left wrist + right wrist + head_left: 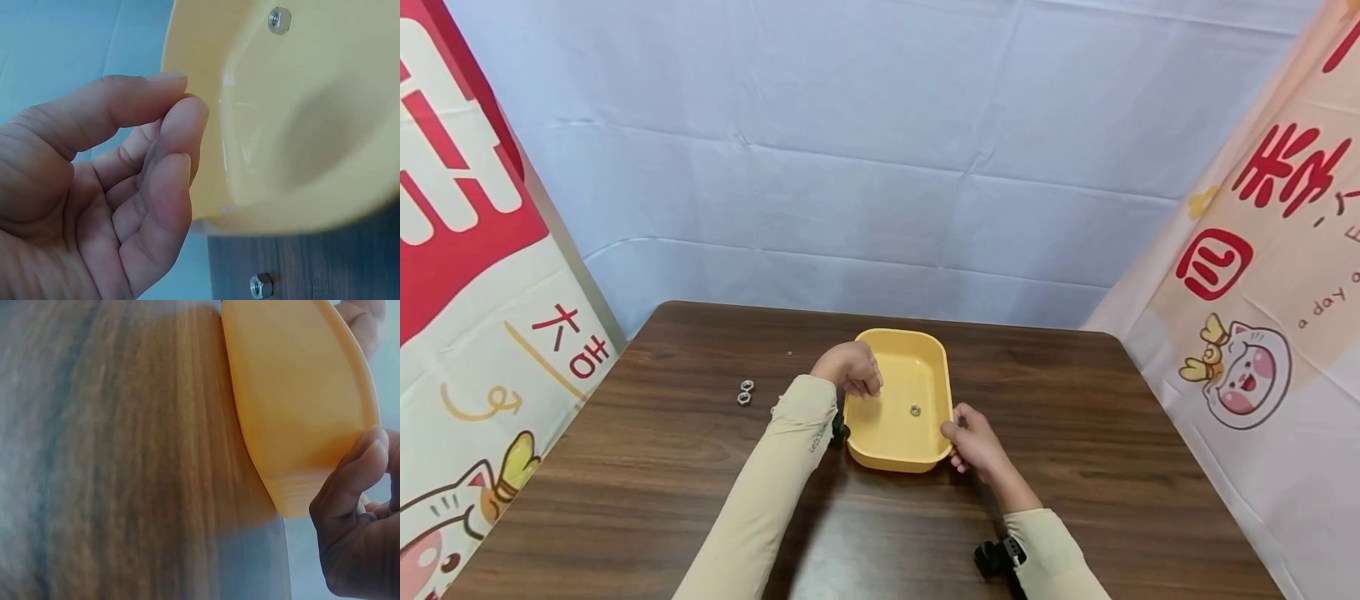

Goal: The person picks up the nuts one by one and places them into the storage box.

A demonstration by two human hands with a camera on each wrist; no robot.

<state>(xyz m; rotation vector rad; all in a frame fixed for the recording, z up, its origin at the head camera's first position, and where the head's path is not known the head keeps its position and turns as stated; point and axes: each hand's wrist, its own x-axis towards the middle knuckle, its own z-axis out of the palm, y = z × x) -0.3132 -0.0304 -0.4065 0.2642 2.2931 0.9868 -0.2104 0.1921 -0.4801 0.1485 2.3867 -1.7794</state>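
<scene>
Right hand [973, 440] sits low and right of centre in the head view, its thumb and fingers curled round the near right corner of the yellow tray [936, 367], gripping the rim; the right wrist view shows the fingers [356, 472] pressed against the tray's outer wall. Just beyond, a single nut [915, 410] lies on the tray floor, between the two hands. Left hand [852, 368] hovers over the tray's left rim with fingertips [178, 125] drawn together, thumb meeting forefinger and holding nothing visible. Farther left on the wooden table [662, 433], two more nuts [745, 392] lie touching, well apart from the tray.
</scene>
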